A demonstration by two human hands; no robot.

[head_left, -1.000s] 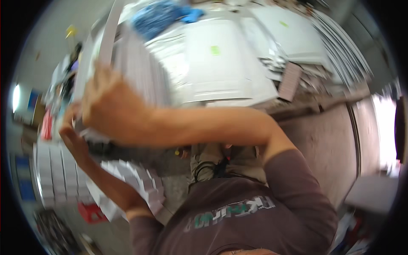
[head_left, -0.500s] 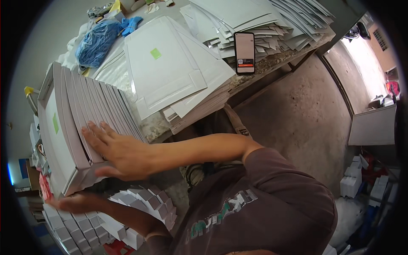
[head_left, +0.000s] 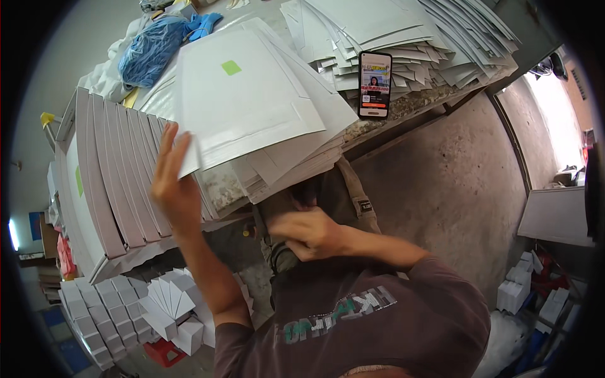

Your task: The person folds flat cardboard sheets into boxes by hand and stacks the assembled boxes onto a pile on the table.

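My left hand (head_left: 178,179) is at the near-left corner of the top flat white cardboard blank (head_left: 252,101), its fingers pointing up along the edge. That corner is lifted and seems caught between fingers and thumb. A green sticker marks the blank, and more blanks (head_left: 277,169) are piled beneath it. My right hand (head_left: 307,232) is in front of my waist, below the table edge; its fingers look curled but are smeared by motion. On the left, a row of folded white boxes (head_left: 120,170) stands packed together on edge.
A phone (head_left: 375,85) with a lit screen leans at the table edge (head_left: 409,113), before further loose blanks (head_left: 378,31). Blue plastic twine (head_left: 151,53) lies at the back left. Small white boxes (head_left: 101,309) are stacked at lower left beside a red stool (head_left: 165,354).
My hands have left the box row. The left has moved up to the blank's corner; the right has swung across to my waist. The top blank has risen and shifted slightly left.
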